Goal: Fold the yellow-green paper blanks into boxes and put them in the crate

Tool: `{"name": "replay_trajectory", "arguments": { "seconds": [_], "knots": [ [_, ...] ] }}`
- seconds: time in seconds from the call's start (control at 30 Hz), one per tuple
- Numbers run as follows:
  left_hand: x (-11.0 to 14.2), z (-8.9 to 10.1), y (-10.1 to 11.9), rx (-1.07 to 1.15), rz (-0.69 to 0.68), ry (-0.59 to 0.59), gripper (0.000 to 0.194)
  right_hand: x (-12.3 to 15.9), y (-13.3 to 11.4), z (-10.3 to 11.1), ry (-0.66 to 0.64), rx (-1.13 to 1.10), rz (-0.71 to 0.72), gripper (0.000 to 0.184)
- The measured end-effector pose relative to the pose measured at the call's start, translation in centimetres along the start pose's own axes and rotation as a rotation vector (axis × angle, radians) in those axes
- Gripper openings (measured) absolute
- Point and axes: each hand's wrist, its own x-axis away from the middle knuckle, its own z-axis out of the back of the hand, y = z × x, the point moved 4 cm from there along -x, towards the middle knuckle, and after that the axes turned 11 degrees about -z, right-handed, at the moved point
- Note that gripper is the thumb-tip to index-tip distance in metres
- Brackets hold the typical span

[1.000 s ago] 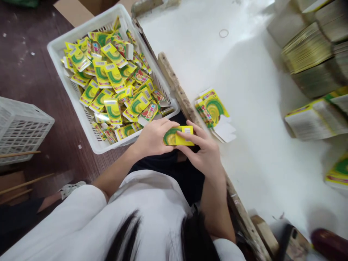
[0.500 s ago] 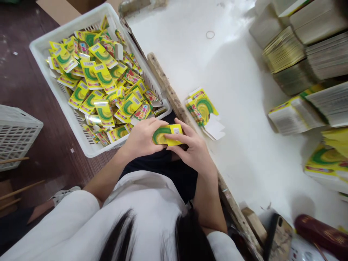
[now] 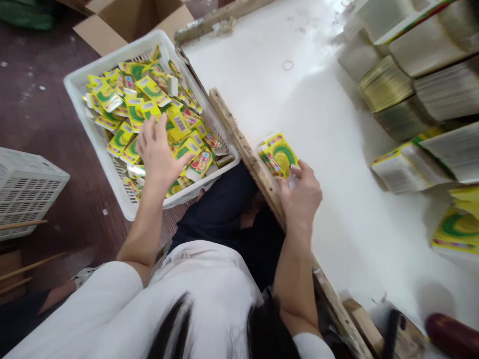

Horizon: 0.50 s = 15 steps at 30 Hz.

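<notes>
My left hand [image 3: 159, 154] is over the white plastic basket [image 3: 112, 192], its fingers spread and nothing in its grasp. Just beyond its fingertips, a small yellow-green box [image 3: 178, 123] with a barcode rests tilted on the heap of similar boxes. On the white tabletop, my right hand [image 3: 301, 192] has its thumb and fingers curled round the white flap end of a flat yellow carton [image 3: 280, 152]. This carton lies on a small stack with green swirls on its print, and the fingers partly cover the flaps.
A wooden strip [image 3: 239, 142] edges the table beside the basket. Stacks of flat cartons [image 3: 411, 164] stand at the right. A phone [image 3: 404, 339] and a dark red case [image 3: 451, 334] lie lower right. Behind the basket is an open cardboard box [image 3: 103, 35]; another crate [image 3: 30, 187] sits left.
Both hands held a small yellow box together before. They have parted: the left moved up over the basket and let go of the box; the right moved to the cartons on the table.
</notes>
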Motion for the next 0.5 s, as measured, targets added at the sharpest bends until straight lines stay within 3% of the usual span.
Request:
{"name": "replay_trajectory", "arguments": {
  "seconds": [0.07, 0.23, 0.3, 0.37, 0.43, 0.5],
  "knots": [
    [0.4, -0.6, 0.1, 0.035, -0.04, -0.048, 0.081, -0.7, 0.8, -0.7, -0.003, 0.09, -0.013, 0.036],
    [3.7, -4.2, 4.1, 0.406, -0.157, -0.376, 0.049, -0.7, 1.0, -1.0, 0.033, 0.033, -0.024, 0.039],
    [4.7, -5.3, 5.6, 0.578, -0.123, -0.451, 0.048, -0.3, 0.5, -0.3, 0.091, -0.067, -0.066, 0.046],
    [5.4, -6.2, 6.8, 0.8, -0.074, -0.491, 0.063, 0.7, -0.4, 0.4, 0.112, -0.244, -0.089, 0.052],
    [5.6, -6.9, 8.1, 1.053, -0.018, -0.469, 0.082, 2.3, -2.1, 0.4, -0.036, -0.407, -0.047, 0.056],
    [5.4, -7.2, 9.2, 1.262, 0.065, -0.382, 0.086, 4.6, -4.3, -0.6, -0.364, -0.51, 0.036, 0.057]
  ]
}}
